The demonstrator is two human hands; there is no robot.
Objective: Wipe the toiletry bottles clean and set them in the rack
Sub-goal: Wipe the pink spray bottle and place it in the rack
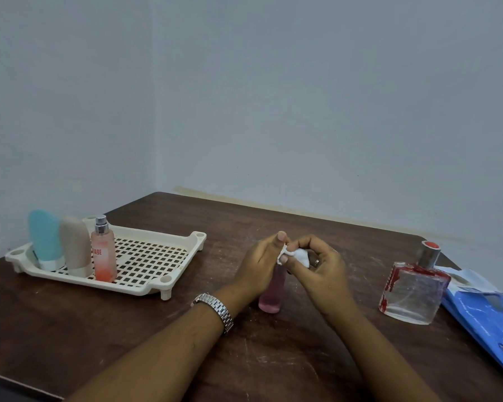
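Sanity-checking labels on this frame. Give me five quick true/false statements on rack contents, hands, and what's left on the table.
1. Three bottles stand in the cream perforated plastic rack. True.
2. The left hand grips a slim pink-liquid bottle. True.
3. The right hand holds nothing. False: it pinches a white wipe wad at the bottle's top.
4. The square clear glass bottle with red trim sits in the rack. False: it stands on the brown wooden table, right of the hands.
5. The blue tube lies flat. False: it stands cap-down in the rack.

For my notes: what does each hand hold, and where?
Left hand grips the pink bottle around its upper part; right hand pinches a white wipe at its top.
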